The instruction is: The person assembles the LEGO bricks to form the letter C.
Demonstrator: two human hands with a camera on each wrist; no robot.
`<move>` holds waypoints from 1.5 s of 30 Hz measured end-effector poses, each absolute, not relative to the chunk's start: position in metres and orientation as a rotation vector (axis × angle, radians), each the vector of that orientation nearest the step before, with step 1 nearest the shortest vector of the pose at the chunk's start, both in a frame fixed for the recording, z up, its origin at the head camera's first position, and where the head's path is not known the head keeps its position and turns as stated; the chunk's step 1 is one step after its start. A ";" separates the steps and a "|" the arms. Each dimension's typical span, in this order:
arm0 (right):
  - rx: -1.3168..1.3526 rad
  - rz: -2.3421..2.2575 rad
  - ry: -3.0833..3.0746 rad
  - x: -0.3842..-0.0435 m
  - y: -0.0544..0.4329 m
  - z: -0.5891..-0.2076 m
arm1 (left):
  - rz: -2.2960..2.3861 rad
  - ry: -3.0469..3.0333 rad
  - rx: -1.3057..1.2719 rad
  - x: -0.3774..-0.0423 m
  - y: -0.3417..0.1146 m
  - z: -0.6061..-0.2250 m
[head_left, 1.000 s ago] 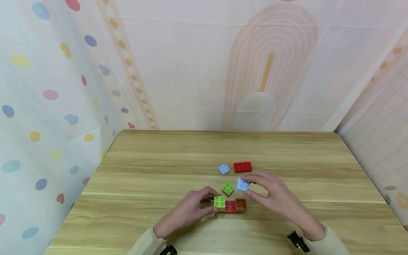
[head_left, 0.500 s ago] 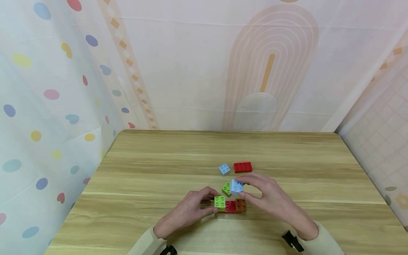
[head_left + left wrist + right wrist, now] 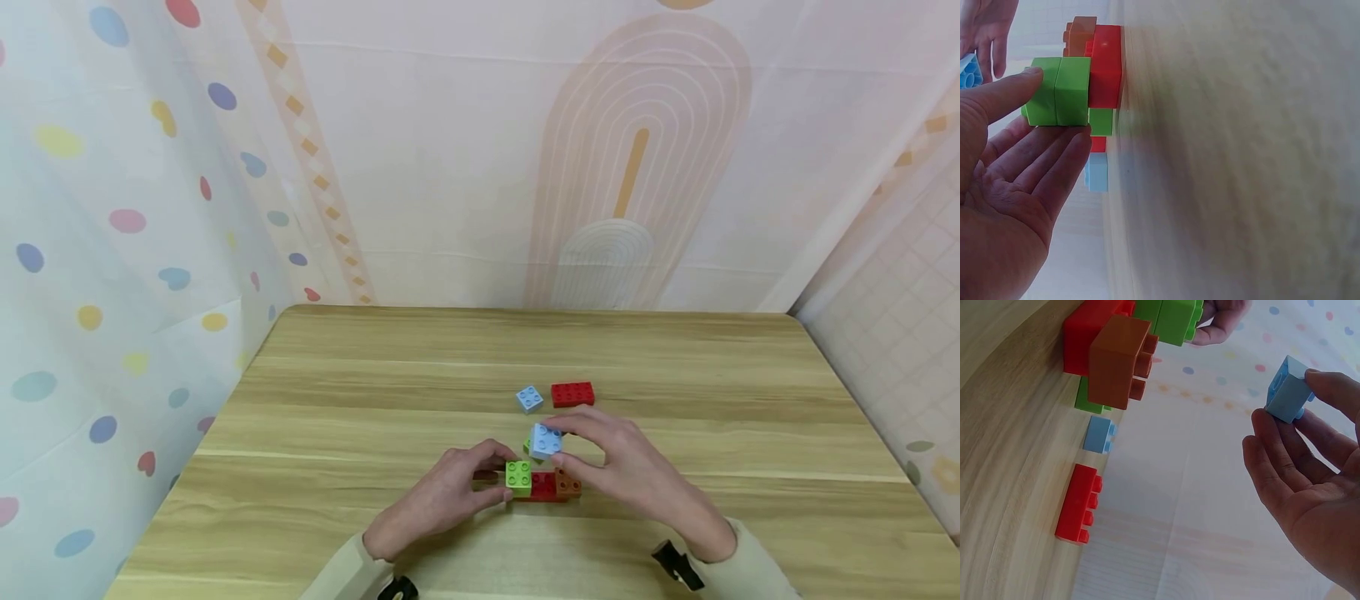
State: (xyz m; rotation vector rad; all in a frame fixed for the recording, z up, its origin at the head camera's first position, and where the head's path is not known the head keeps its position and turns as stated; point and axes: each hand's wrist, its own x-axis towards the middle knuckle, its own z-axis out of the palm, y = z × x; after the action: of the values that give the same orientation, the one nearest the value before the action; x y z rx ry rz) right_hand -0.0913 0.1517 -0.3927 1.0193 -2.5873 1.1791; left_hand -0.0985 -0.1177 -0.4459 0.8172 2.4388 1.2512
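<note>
In the head view my left hand (image 3: 450,492) pinches two stacked green bricks (image 3: 1058,92) between thumb and fingers. They stand over the left end of a red brick (image 3: 543,483) on the table. On that red brick's right end sits a brown brick (image 3: 1116,361). My right hand (image 3: 626,467) holds a light-blue brick (image 3: 546,440) between thumb and fingertips, in the air above and just behind the red brick. Its studs face up, and its hollow underside shows in the right wrist view. Behind it a loose green brick (image 3: 528,450) is mostly hidden.
Farther back on the wooden table (image 3: 375,358) lie a second light-blue brick (image 3: 529,399) and a loose red brick (image 3: 572,394). A patterned curtain (image 3: 420,167) hangs behind the table's far edge and along its left side.
My right hand has carried the light-blue brick leftward, so it now covers most of the loose green brick. The left hand has kept its place on the green bricks.
</note>
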 end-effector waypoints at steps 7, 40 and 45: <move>1.046 1.173 -2.575 -0.092 0.148 -0.394 | 1.247 2.443 0.818 -0.099 -0.118 -0.446; 1.188 1.218 -2.657 -0.099 0.134 -0.404 | 1.244 2.442 0.847 -0.100 -0.116 -0.447; 1.193 1.255 -2.688 -0.099 0.133 -0.405 | 1.248 2.443 0.854 -0.099 -0.116 -0.447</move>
State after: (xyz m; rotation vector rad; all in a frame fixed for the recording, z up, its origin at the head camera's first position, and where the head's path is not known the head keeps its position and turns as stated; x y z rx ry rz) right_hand -0.0995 0.1333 -0.4051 1.1934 -2.6876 1.2548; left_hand -0.0994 -0.1159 -0.4469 0.8540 2.4428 1.2485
